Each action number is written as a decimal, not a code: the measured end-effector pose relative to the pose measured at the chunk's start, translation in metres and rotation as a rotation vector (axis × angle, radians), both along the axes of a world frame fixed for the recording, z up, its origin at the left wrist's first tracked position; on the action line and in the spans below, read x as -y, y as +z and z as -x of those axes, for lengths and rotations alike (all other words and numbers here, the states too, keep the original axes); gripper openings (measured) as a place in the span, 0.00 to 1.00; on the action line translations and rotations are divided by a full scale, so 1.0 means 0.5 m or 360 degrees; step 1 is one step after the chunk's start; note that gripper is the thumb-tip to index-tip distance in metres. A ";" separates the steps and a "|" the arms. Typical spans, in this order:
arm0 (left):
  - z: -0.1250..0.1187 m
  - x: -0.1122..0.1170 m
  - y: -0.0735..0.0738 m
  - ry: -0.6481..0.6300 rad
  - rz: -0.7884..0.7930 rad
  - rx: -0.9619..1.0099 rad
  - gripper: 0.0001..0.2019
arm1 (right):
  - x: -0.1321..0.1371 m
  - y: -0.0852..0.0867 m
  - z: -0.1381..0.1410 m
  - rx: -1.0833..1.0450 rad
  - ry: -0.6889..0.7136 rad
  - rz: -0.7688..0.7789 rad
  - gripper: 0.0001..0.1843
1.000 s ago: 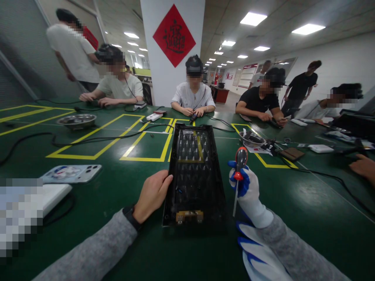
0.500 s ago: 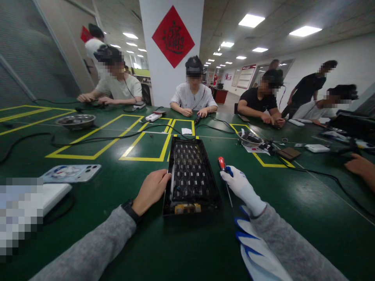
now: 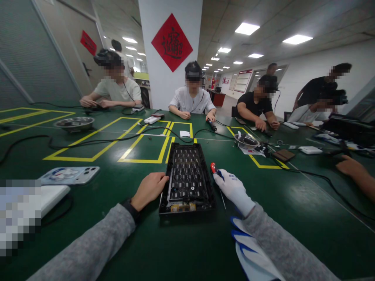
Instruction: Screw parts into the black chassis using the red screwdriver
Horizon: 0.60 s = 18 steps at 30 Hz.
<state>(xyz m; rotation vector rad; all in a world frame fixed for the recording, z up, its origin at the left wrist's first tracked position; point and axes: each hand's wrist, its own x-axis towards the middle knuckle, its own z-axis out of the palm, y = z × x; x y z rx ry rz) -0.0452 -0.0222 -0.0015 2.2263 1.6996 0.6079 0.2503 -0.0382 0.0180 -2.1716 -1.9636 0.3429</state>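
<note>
A black open housing (image 3: 187, 171) with rows of shiny metal cylinder shapes inside lies lengthwise on the green table. At its near end sits a yellowish-brown part (image 3: 183, 208). My left hand (image 3: 150, 190), bare, has its fingers closed at the housing's left edge, with the fingertips partly hidden. To the right of the housing, my right hand (image 3: 233, 188) wears a white glove and is closed around a screwdriver (image 3: 213, 168) with a red and dark handle. The screwdriver's thin shaft points down toward me, beside the housing. White and blue gloves (image 3: 249, 251) lie under my right forearm.
A phone (image 3: 70, 175) and a white box-like object (image 3: 54, 199) lie at the left. Metal bowls stand at the far left (image 3: 74, 124) and right (image 3: 247, 141). Black cables (image 3: 117, 137) cross the table (image 3: 123, 249). Several people sit opposite; another person's hand (image 3: 354, 171) is at right.
My right hand and the screwdriver have come slightly left, closer to the housing. My left hand stays at its edge. The view has shifted a little. The person opposite has moved a dark tool.
</note>
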 end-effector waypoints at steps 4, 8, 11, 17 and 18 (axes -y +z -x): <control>0.007 0.004 -0.001 0.0008 0.0005 -0.0031 0.18 | 0.001 -0.006 -0.004 -0.0072 0.0049 -0.0075 0.27; 0.013 0.000 -0.001 0.0065 0.0040 0.0032 0.22 | -0.003 -0.019 -0.011 -0.0178 0.0037 -0.0176 0.26; 0.013 -0.007 -0.004 0.0048 0.0008 0.0108 0.24 | -0.005 -0.024 -0.014 -0.0353 0.0038 -0.0325 0.25; 0.011 -0.009 -0.013 -0.0047 -0.0031 0.0211 0.23 | 0.011 0.020 0.011 -0.0809 0.0399 -0.0610 0.23; 0.011 -0.009 -0.014 -0.0050 -0.0045 0.0218 0.24 | 0.018 0.031 0.021 -0.0804 0.0552 -0.0606 0.22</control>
